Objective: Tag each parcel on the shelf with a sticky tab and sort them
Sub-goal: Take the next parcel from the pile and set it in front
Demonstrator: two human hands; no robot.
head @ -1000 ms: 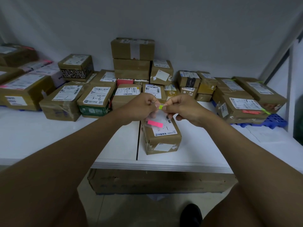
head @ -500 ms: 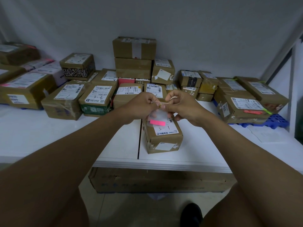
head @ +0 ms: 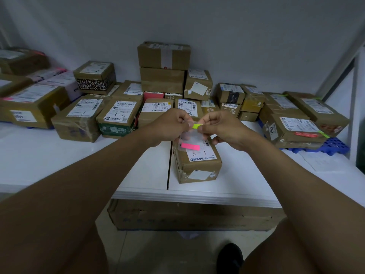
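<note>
Both hands pinching above the front parcel (head: 196, 157): left hand (head: 170, 124) gripping clear tab sheet (head: 190, 138), right hand (head: 221, 127) gripping green tab (head: 196, 126).

One view only, head-worn, wide-angle, looking forward and down over both forearms. It's close: the white shelf (head: 59, 155) fills mid-frame, the wall (head: 237, 26) spans the top, the floor (head: 158, 254) and a shoe (head: 230, 258) sit at bottom.

Both bare forearms extend forward and converge at centre. Left hand (head: 169, 125) and right hand (head: 223, 128) meet fingertip to fingertip, each in a pinching grip, remaining fingers curled.
</note>
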